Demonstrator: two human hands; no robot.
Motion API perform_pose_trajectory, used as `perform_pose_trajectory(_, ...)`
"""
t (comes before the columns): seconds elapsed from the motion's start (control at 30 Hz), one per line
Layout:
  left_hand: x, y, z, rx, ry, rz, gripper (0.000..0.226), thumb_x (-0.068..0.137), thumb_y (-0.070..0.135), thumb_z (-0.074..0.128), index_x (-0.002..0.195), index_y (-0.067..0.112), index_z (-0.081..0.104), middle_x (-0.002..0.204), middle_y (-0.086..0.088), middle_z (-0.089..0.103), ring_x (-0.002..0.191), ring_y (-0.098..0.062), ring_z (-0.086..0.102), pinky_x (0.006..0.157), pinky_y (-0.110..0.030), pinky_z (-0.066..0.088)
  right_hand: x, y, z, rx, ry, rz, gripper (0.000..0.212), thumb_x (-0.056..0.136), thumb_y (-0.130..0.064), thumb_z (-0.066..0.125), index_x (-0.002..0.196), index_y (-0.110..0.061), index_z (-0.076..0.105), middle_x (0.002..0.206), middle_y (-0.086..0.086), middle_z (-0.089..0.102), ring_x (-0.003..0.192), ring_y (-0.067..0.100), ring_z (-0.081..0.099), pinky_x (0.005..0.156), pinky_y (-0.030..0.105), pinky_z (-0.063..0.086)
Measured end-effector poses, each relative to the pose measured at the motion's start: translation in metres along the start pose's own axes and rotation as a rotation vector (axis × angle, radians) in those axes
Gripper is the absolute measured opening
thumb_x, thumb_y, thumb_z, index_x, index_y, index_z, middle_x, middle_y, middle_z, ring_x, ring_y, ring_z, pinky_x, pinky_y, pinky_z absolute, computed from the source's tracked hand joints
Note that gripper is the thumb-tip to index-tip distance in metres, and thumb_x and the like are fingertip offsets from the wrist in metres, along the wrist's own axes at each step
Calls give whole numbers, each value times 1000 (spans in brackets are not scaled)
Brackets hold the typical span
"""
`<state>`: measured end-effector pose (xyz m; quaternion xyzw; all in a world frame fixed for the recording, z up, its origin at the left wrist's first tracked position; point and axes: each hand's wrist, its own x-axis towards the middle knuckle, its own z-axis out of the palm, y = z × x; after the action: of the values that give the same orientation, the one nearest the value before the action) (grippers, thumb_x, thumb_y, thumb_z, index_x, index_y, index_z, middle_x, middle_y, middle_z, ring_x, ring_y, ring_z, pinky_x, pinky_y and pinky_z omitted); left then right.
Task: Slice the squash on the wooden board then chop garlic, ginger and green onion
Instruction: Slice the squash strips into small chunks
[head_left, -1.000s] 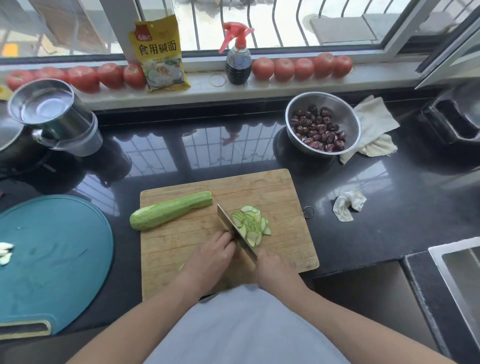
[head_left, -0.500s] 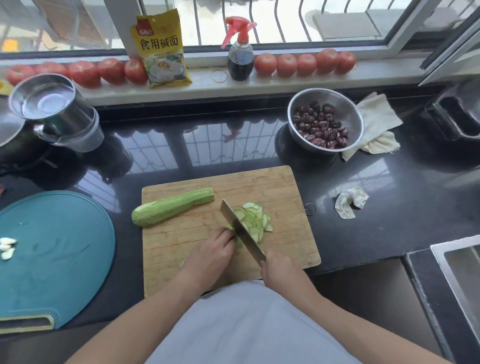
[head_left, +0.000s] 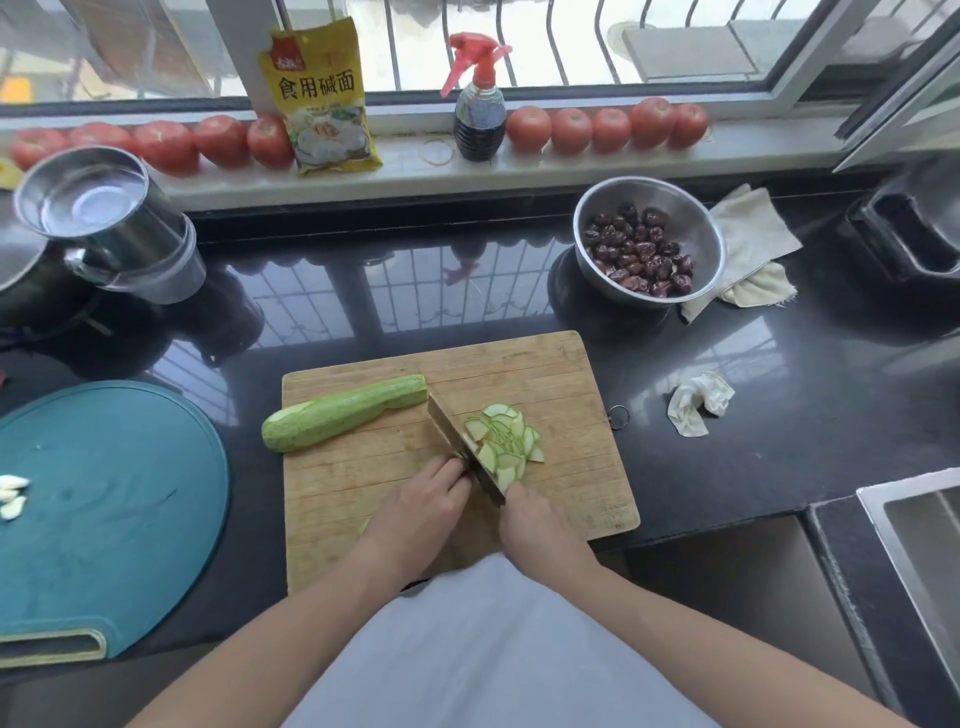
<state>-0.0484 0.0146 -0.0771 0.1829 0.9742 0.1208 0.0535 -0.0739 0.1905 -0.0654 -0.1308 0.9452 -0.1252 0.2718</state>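
A whole half of pale green squash (head_left: 343, 413) lies slanted across the upper left of the wooden board (head_left: 566, 374), its left end hanging past the board's edge. Just right of the frame's centre, a fan of thin squash slices (head_left: 503, 444) rests on the board against the right face of the knife (head_left: 457, 441). The right hand (head_left: 540, 525) is curled round the knife's handle, the blade angled up and left. The left hand (head_left: 421, 512) sits close to the blade's left side with fingers bent over a squash piece that is mostly hidden beneath it. At the left edge, peeled garlic cloves (head_left: 13, 496) lie on a round teal board (head_left: 114, 514). A steel bowl of red dates (head_left: 649, 241) stands at upper right, beside a folded cloth (head_left: 748, 239). Tomatoes (head_left: 608, 127) line the windowsill.
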Motion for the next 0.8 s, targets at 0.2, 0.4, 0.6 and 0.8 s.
perform_pose_trajectory(0.2, -5, -1, 2, 6, 13, -8, 32, 76, -3, 72, 106, 7, 71, 107, -6, 65, 102, -22, 63, 64, -25, 57, -6, 9, -8, 141, 53, 36, 14, 96, -24, 43, 84, -21, 37, 74, -3, 45, 69, 28, 47, 58, 37, 29)
perform_pose_trajectory(0.4, -4, -2, 5, 2, -94, -51, 43, 87, -4, 56, 128, 6, 61, 123, -8, 59, 121, -26, 54, 69, -34, 61, -23, 11, -14, 61, 15, -11, 8, 97, -26, 39, 96, -22, 46, 88, 3, 61, 70, 27, 41, 63, 39, 32)
perform_pose_trajectory(0.6, -4, 0, 1, -15, -60, -74, 46, 73, -4, 72, 117, 9, 69, 114, -5, 64, 108, -23, 61, 51, -30, 57, -23, 5, -15, 17, -17, 22, 10, 96, -19, 39, 87, -21, 38, 88, 5, 61, 77, 33, 51, 65, 40, 33)
perform_pose_trajectory(0.8, -3, -1, 1, -10, -24, -56, 43, 72, -4, 73, 112, 10, 70, 110, -4, 64, 104, -22, 62, 51, -28, 57, -19, 5, -12, 13, -39, 33, 11, 95, -17, 40, 85, -20, 37, 79, 3, 55, 75, 33, 54, 62, 38, 32)
